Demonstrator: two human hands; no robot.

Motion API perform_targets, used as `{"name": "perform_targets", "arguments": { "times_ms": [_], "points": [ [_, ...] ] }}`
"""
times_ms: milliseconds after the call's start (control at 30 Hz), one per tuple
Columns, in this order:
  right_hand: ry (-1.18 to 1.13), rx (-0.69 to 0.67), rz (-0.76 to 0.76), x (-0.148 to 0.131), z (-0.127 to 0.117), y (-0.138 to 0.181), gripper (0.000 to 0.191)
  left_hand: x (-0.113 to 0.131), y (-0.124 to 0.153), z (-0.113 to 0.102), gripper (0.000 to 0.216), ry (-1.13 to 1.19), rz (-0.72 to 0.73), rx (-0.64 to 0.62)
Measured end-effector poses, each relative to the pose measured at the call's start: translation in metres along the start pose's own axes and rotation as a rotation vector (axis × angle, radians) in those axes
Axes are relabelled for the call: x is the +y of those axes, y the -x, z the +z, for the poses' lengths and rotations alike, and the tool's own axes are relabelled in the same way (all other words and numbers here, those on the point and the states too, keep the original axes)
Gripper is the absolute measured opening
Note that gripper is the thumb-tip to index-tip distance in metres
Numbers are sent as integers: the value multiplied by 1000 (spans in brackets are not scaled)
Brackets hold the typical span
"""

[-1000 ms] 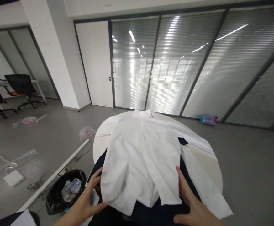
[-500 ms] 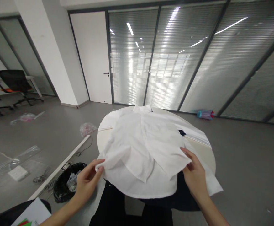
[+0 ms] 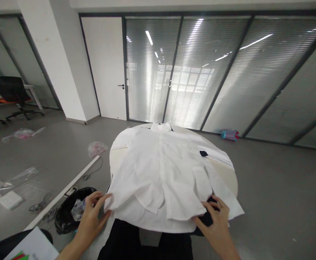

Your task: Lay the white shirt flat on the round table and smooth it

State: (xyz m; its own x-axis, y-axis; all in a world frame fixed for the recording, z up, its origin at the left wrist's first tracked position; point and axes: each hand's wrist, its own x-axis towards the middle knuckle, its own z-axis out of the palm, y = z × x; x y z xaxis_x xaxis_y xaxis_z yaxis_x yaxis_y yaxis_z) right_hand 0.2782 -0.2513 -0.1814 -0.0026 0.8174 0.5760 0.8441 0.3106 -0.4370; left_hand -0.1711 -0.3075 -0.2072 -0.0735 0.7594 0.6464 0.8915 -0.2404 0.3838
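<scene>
A white button shirt (image 3: pixel 160 173) lies spread front-up over a round white table (image 3: pixel 228 175), collar at the far side. My left hand (image 3: pixel 91 215) pinches the shirt's near left hem corner. My right hand (image 3: pixel 214 220) grips the near right hem, with fingers also on a dark garment (image 3: pixel 209 218) that lies under the shirt. More dark cloth (image 3: pixel 125 242) hangs below the table's near edge.
A black bin bag (image 3: pixel 68 215) with rubbish stands on the floor at the left. A white strip and cables lie beside it. Plastic bags are scattered on the grey floor. Office chairs stand at the far left. Glass partitions and a white door are behind.
Both hands lifted the shirt's near hem, then drew it toward me and lowered it. The shirt now lies flatter and hangs over the near edge.
</scene>
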Motion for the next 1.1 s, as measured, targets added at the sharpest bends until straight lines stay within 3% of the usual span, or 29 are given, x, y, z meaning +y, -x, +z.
{"name": "perform_targets", "arguments": {
  "times_ms": [133, 267, 367, 433, 600, 733, 833, 900, 1100],
  "points": [
    [159, 30, -69, -15, 9, 7, 34, 6, -15, 1, 48, -189, 370, 2],
    [185, 114, -121, -32, 3, -3, 12, 18, -39, -3, 45, -149, 509, 6],
    [97, 213, -225, -35, -15, -13, 7, 21, -50, -12, 32, -44, 562, 14],
    [25, 272, -283, -32, -29, -18, 14, 22, -51, -18, 28, 24, 543, 45],
    [34, 277, -392, -15, -46, -10, 25, 36, -34, -18, 39, -52, 424, 13],
    [35, 231, -191, -3, -26, 17, 27, 63, -21, 6, 47, -194, 428, -3],
    [36, 182, 13, 7, -11, 31, 33, 84, -25, 26, 41, -272, 528, -64],
    [17, 165, 67, 14, -8, 33, 29, 95, -32, 36, 33, -320, 599, -120],
    [-80, 187, 100, 16, -36, 5, 18, 115, -60, 43, 31, -262, 699, -486]
  ]
}}
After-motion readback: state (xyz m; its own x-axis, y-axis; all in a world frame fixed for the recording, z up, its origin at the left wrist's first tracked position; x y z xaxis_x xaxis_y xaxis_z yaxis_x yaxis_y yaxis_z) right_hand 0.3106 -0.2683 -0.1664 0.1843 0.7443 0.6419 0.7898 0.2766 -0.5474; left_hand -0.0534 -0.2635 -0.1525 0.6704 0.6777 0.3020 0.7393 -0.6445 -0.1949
